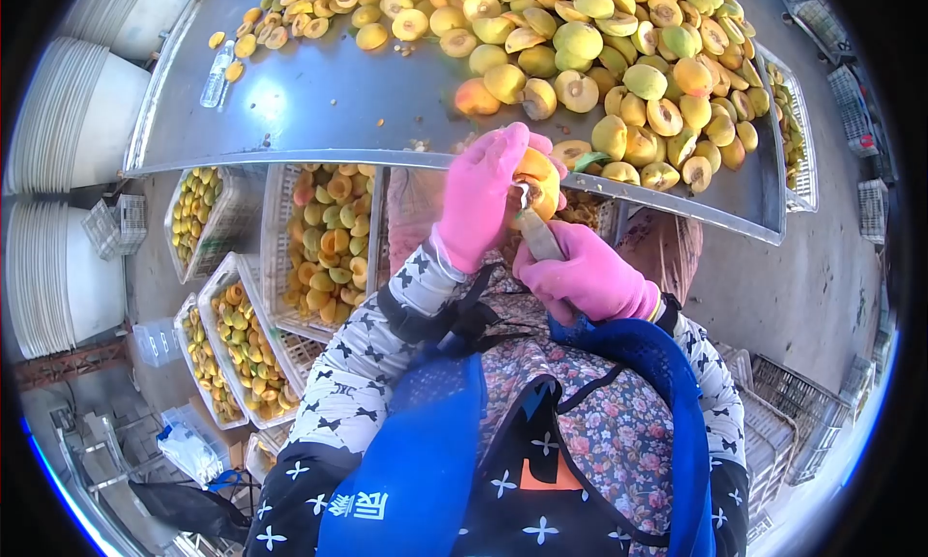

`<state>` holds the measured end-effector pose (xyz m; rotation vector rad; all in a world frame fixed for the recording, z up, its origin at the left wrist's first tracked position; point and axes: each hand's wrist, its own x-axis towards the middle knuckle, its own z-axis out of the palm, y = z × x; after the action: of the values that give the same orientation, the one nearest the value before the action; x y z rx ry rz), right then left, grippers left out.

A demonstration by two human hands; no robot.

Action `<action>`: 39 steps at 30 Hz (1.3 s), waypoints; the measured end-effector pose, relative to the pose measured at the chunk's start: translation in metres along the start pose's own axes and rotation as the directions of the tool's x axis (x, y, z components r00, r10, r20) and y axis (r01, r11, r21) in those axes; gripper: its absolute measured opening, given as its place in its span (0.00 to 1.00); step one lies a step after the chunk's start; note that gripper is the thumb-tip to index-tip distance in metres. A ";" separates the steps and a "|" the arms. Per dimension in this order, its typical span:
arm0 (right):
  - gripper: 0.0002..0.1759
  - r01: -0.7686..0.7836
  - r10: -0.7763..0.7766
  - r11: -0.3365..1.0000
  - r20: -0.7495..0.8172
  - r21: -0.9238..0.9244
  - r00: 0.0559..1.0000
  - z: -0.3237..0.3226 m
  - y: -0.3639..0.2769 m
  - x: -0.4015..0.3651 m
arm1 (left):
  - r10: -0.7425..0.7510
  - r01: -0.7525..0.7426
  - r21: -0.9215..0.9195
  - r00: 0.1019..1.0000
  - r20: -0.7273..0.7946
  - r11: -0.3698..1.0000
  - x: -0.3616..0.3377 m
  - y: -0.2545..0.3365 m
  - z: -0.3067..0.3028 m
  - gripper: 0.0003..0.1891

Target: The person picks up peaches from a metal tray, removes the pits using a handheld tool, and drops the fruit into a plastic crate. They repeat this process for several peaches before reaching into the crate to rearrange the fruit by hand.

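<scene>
From my head camera, my left hand (pixel 478 197), in a pink glove, has its fingers wrapped tight around a yellow fruit (pixel 539 182) held just off the near edge of the metal table (pixel 338 102). My right hand (pixel 585 272), also gloved, is clenched on a tool (pixel 537 234) whose tip sits in the fruit's cut face. A pile (pixel 599 54) of fruit covers the table beyond; a bottle (pixel 217 73) lies to its left. Filled crates (pixel 324 238) stand below.

Smooth rubber gloves (pixel 478 194); shiny sheet-metal table (pixel 319 102); plastic crates (pixel 274 230).
</scene>
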<state>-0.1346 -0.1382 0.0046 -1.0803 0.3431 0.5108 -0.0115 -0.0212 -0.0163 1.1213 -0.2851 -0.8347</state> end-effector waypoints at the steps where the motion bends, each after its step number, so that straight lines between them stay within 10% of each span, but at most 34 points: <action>1: 0.07 0.007 -0.008 0.999 0.030 0.040 1.000 -0.001 0.002 0.000 | 0.004 -0.004 0.009 0.999 0.051 1.000 0.001 0.003 -0.001 0.22; 5: 0.07 0.062 -0.068 0.994 0.071 0.087 0.995 -0.009 0.014 -0.007 | -0.106 0.126 -0.195 0.989 0.107 0.973 0.006 -0.003 -0.012 0.23; 9: 0.11 -0.141 0.145 0.927 -0.014 -0.346 0.989 -0.028 0.022 -0.015 | 0.072 -0.061 0.251 0.997 -0.036 0.966 0.001 -0.027 -0.043 0.17; 11: 0.17 -0.025 -0.226 0.244 -0.082 -0.969 0.971 -0.069 0.082 -0.008 | -0.011 0.056 0.337 0.991 -0.134 0.940 -0.024 -0.019 -0.048 0.11; 13: 0.14 -0.099 -0.317 0.014 -0.098 -0.995 0.943 -0.092 0.107 -0.005 | 0.078 -0.007 0.344 0.978 -0.193 0.939 -0.044 -0.010 -0.077 0.10; 14: 0.19 -0.090 -0.270 0.141 -0.126 -0.986 0.955 -0.082 0.090 -0.008 | 0.175 -0.067 0.413 0.957 -0.230 0.908 -0.051 -0.011 -0.101 0.10; 16: 0.24 -0.235 -0.099 0.409 -0.298 -0.882 0.949 -0.054 0.058 -0.006 | 0.586 -0.299 0.868 0.811 0.012 0.396 -0.072 -0.017 -0.160 0.12; 18: 0.24 -0.207 -0.109 0.419 -0.275 -0.884 0.955 -0.047 0.056 0.003 | 0.515 0.074 0.987 0.846 -0.137 0.141 -0.095 -0.003 -0.193 0.17; 20: 0.22 -0.246 -0.045 0.423 -0.292 -0.872 0.955 -0.041 0.051 0.011 | 0.722 0.019 0.999 0.691 0.022 -0.048 -0.111 -0.058 -0.297 0.23; 22: 0.20 -0.354 0.092 0.422 -0.349 -0.835 0.933 -0.034 0.050 0.021 | 0.500 -0.051 0.609 0.627 -0.598 0.792 -0.098 -0.048 -0.303 0.26; 23: 0.21 -0.257 -0.021 0.377 -0.285 -0.890 0.958 -0.041 0.065 0.023 | 0.204 -0.112 0.173 0.622 -0.756 0.979 -0.091 -0.044 -0.307 0.27; 26: 0.21 -0.181 -0.065 0.297 -0.209 -0.938 0.976 -0.034 0.061 0.029 | 0.388 0.020 0.499 0.601 -0.699 0.866 -0.071 -0.050 -0.333 0.29; 30: 0.26 -0.092 -0.178 0.356 -0.164 -0.930 0.970 -0.037 0.064 0.026 | 0.699 -0.009 0.741 0.339 -0.630 0.672 -0.050 -0.020 -0.296 0.25; 32: 0.24 -0.059 -0.239 0.390 -0.163 -0.919 0.957 -0.035 0.055 0.018 | 0.592 -0.326 0.494 0.429 -0.683 0.806 -0.030 0.017 -0.233 0.21; 35: 0.22 -0.138 -0.147 0.508 -0.244 -0.850 0.959 -0.032 0.045 0.010 | 0.582 -0.384 0.515 0.754 -0.304 0.767 0.001 0.033 -0.162 0.18; 39: 0.28 -0.050 -0.262 0.599 -0.255 -0.799 0.931 -0.034 0.048 -0.009 | 0.494 -0.455 0.837 0.826 0.269 0.305 0.066 0.033 -0.081 0.21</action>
<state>-0.1694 -0.1531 -0.0409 -2.0936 0.3606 0.3489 0.0949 -0.0077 -0.0357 1.8946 -1.0765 -0.0249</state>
